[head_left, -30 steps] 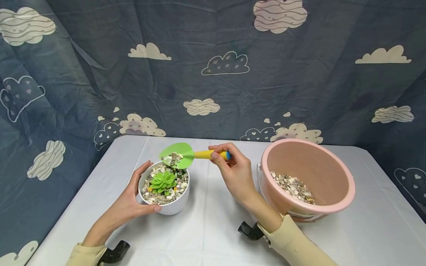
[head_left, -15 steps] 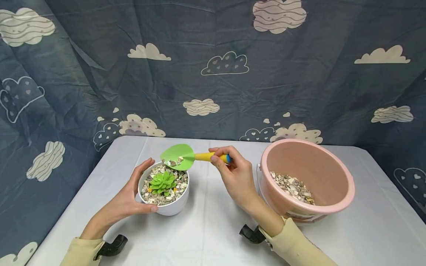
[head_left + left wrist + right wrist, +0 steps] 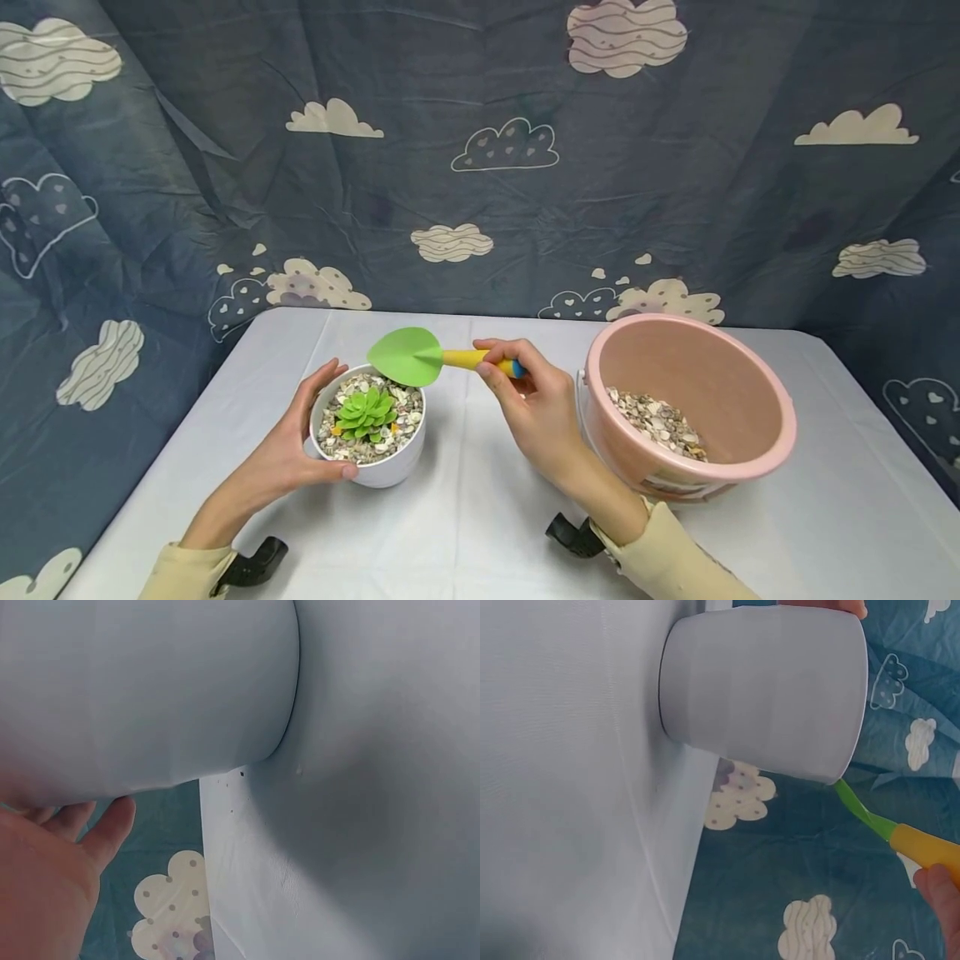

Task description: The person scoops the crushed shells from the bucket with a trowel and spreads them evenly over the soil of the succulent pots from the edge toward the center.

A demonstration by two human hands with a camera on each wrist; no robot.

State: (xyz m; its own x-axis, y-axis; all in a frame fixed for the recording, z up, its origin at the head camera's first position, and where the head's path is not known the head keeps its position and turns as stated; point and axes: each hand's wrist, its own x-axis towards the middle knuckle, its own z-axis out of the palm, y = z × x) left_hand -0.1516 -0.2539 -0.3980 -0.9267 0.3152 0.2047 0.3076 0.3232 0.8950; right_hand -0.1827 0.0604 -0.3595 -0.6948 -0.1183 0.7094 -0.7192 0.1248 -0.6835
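A white flower pot (image 3: 393, 467) stands on the cloth at left, filled with small shell-like gravel (image 3: 351, 447) around a green succulent (image 3: 366, 412). My left hand (image 3: 273, 458) holds the pot from its left side, thumb near the front rim and fingers round the back; in the left wrist view the fingers (image 3: 109, 829) lie along its wall. My right hand (image 3: 542, 417) pinches the yellow handle of a toy trowel (image 3: 408, 357). Its green blade is tilted over the pot's back right rim, bare of gravel. From the right wrist view, the blade's tip meets the rim.
A pink bucket (image 3: 723, 358) stands at the right, its rim tilted toward me, with more gravel (image 3: 656, 425) inside. White cloth (image 3: 465, 533) covers the table. Behind hangs a dark curtain (image 3: 375, 192) with cloud prints.
Gravel has slid off the trowel's blade into the pot, leaving the blade bare. The trowel has shifted slightly to the right. My left hand stays at the pot.
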